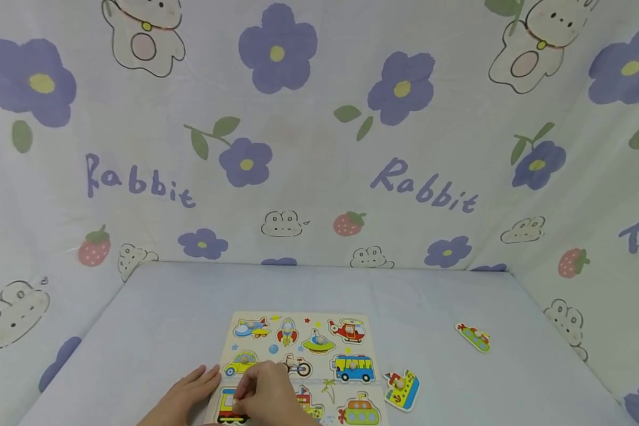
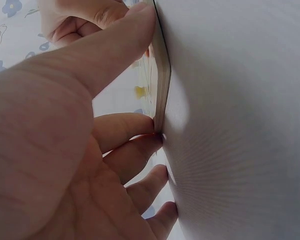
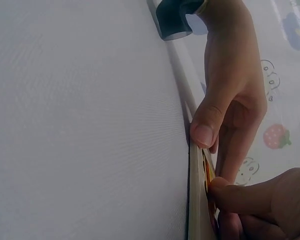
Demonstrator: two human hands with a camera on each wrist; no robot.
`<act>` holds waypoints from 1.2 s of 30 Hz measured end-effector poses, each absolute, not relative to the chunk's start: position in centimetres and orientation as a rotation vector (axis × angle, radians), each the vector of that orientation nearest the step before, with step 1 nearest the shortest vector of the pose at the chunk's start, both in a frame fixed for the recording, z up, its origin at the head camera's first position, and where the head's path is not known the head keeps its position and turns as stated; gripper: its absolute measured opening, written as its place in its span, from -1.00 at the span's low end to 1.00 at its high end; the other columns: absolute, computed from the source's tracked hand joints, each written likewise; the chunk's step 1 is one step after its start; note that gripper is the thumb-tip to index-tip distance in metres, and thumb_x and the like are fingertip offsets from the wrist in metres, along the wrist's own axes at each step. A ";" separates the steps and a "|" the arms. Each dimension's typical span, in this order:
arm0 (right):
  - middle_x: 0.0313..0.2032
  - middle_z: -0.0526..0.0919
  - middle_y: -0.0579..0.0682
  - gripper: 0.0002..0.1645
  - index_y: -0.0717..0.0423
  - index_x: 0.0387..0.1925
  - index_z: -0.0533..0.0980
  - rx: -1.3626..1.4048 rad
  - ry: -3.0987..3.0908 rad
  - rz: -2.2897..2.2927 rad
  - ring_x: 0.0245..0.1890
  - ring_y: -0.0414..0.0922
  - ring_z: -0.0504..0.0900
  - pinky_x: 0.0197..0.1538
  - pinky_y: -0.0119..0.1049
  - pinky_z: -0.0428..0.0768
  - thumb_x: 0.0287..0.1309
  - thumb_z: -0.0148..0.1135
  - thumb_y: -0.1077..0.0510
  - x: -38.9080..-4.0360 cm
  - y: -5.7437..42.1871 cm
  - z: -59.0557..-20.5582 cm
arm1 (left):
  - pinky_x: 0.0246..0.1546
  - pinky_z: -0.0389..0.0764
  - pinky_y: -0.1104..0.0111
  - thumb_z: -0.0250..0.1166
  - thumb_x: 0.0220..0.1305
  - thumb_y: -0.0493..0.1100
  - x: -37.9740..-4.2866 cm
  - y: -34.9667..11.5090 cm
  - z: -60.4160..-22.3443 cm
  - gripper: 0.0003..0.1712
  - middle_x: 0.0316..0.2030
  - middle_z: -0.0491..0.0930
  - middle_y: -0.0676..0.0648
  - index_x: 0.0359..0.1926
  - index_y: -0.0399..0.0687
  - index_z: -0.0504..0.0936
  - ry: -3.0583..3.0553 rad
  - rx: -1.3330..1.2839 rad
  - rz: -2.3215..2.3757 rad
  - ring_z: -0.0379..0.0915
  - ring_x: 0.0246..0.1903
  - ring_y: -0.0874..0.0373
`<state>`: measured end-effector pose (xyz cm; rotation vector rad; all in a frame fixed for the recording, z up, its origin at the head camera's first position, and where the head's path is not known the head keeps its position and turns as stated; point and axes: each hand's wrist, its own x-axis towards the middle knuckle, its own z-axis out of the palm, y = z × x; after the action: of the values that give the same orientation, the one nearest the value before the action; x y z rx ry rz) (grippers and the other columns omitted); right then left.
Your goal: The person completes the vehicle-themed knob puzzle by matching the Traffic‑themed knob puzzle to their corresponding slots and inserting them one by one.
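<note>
A wooden peg puzzle board [image 1: 298, 378] lies on the table, its recesses showing vehicle pictures. My right hand [image 1: 271, 395] is over its near left part, thumb and fingertips pinching the small knob of the train piece [image 1: 226, 402]. That piece sits at its picture; whether it lies fully flush cannot be told. My left hand [image 1: 183, 395] rests at the board's left edge, fingers extended. In the left wrist view, the thumb [image 2: 125, 37] presses the board's edge [image 2: 162, 70] and the fingertips touch its side and the table.
Right of the board lies a loose ship piece [image 1: 402, 389]. Farther right and back is a loose submarine piece [image 1: 474, 337]. Knobbed pieces such as the bus [image 1: 353, 368] and helicopter [image 1: 348, 331] are on the board. A patterned cloth [image 1: 319, 136] walls the table's back and sides.
</note>
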<state>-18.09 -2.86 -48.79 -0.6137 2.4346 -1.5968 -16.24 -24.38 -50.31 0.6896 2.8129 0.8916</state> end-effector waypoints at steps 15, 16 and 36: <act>-0.71 0.56 -0.17 -0.71 0.12 -0.65 0.59 -0.552 2.376 -1.697 -0.71 -0.27 0.51 -0.60 -0.46 0.48 -0.23 0.57 0.44 -18.0 -3.0 -49.1 | 0.14 0.20 -0.36 0.39 0.13 0.24 -16.3 -24.4 -50.6 -0.03 0.33 0.31 -0.34 0.30 -0.42 0.40 2.808 0.662 0.880 0.06 0.31 -0.47; -0.71 0.56 -0.17 -0.71 0.12 -0.65 0.59 -0.543 2.376 -1.696 -0.71 -0.27 0.52 -0.60 -0.46 0.48 -0.23 0.57 0.44 -18.1 -3.0 -49.2 | 0.14 0.20 -0.36 0.39 0.13 0.24 -16.3 -24.3 -50.5 -0.03 0.33 0.31 -0.33 0.30 -0.42 0.40 2.808 0.660 0.878 0.06 0.31 -0.47; -0.71 0.58 -0.14 -0.69 0.08 -0.65 0.59 -0.464 2.347 -1.683 -0.69 -0.23 0.55 -0.57 -0.43 0.51 -0.27 0.59 0.44 -18.4 -2.9 -49.1 | 0.11 0.22 -0.38 0.48 0.02 0.23 -16.9 -24.7 -51.0 0.04 0.34 0.29 -0.35 0.31 -0.42 0.38 2.785 0.691 0.880 0.06 0.30 -0.49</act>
<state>-18.42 -2.91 -49.14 -0.4637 2.3466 -1.6828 -16.86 -24.73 -50.97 0.6908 2.7855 0.8796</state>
